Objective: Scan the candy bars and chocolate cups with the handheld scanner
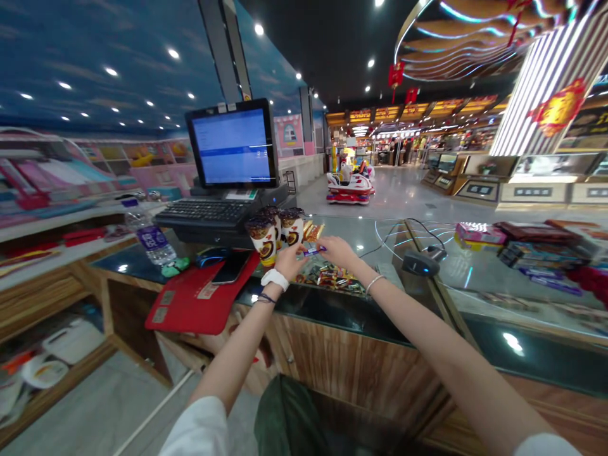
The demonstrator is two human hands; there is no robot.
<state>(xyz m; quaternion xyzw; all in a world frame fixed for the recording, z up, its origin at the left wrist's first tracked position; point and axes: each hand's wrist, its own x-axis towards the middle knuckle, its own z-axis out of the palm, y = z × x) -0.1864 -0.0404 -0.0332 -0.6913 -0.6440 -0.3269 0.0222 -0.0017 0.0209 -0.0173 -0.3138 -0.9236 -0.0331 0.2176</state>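
Note:
Between my two hands, a small purple wrapped candy [314,251] is held above the glass counter. My left hand [291,261] pinches its left end, and my right hand [336,251] pinches the right end. Just below them lies a spread of small wrapped candies [335,277]. Several patterned cups with dark tops [264,239] stand close together to the left of my left hand. Behind my fingers are more golden wrapped pieces [313,230].
A touchscreen till [232,149] with a keyboard [204,212] stands at the left. Near it are a water bottle [154,237], a red mat [190,304] and a phone [231,267]. Rightward lie a black scanner [421,263] with its cable and stacked boxed packets [536,244].

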